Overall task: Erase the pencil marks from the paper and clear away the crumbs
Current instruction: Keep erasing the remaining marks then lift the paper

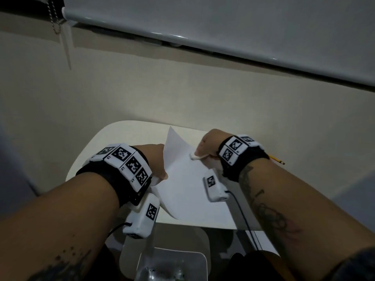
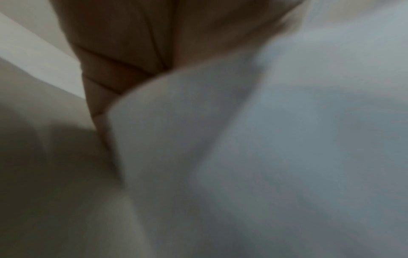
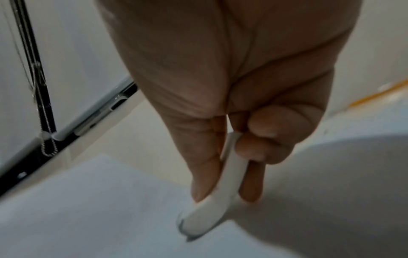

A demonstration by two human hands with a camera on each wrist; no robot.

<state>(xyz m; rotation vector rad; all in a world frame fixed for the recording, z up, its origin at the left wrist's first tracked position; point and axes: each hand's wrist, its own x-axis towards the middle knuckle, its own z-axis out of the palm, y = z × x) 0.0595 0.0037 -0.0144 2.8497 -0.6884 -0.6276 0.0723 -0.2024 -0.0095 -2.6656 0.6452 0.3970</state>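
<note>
From the head view we see the paper [image 1: 188, 179] lying on a small white table [image 1: 105, 142], its left edge lifted and curled upward. Our left hand [image 1: 156, 161] grips that raised left edge, the thumb on the upper face of the sheet and the other fingers hidden behind it. Our right hand [image 1: 207, 144] sits at the sheet's far right side, fingers curled around a white eraser [image 1: 195, 157] whose tip pokes out below the fingertips and touches the paper. A yellow pencil [image 1: 277, 159] shows just beyond the right wrist, on the table's right side. A roller blind [image 1: 223, 27] with a bead chain [image 1: 54, 17] hangs on the wall behind.

The left wrist view is blurred. We make out the left hand [image 2: 132, 43] with its fingers [image 2: 106, 83] folded behind the curled paper [image 2: 264, 139], which fills most of the picture.

In the right wrist view the right hand [image 3: 232, 87] pinches the eraser [image 3: 212, 209] narrowly: the thumb [image 3: 205, 171] lies along its left face, and the fingers [image 3: 253, 181] press its right face. The eraser's darkened tip extends past the fingertips, down at the paper [image 3: 99, 209]. The pencil [image 3: 375, 94] is a yellow blur at the far right.
</note>
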